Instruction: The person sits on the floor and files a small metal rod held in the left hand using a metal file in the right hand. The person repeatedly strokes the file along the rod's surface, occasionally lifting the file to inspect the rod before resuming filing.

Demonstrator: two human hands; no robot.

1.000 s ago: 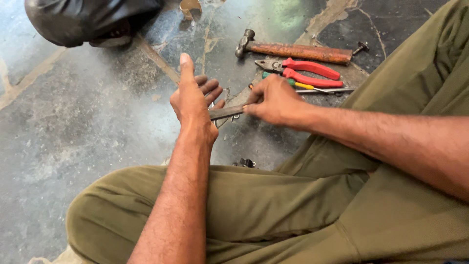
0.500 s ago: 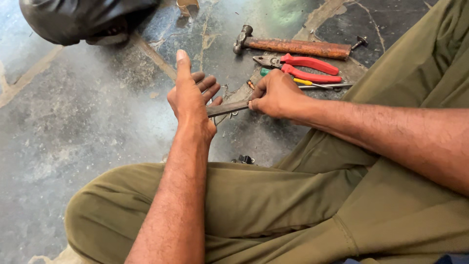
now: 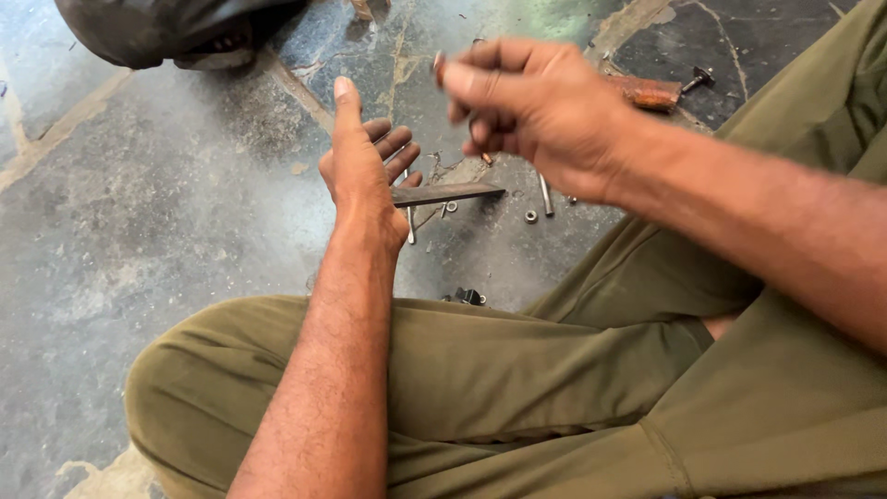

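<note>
The person sits cross-legged on the floor, and the left hand grasps a flat metal bar at one end, the thumb standing straight up and the fingers curled round behind the strip; the bar lies almost level, its long axis running across the view from the palm out toward the person's right, the free end pointing that way and tipped very slightly upward, held clear above the ground; the right hand is raised above and beyond the bar's free end, apart from it, blurred, its fingertips pinched together on something small and pale that I cannot make out; behind that hand a rusty hammer handle lies on the floor, with a dark bolt just beside its end; under the bar sit small loose parts: a little nut, a thin metal pin, and a small dark fitting close to the olive-green trousers; the ground is worn grey stone or concrete, stained, patched with pale seams and a greenish smear at the top; a dark rounded object rests at the upper left corner.
</note>
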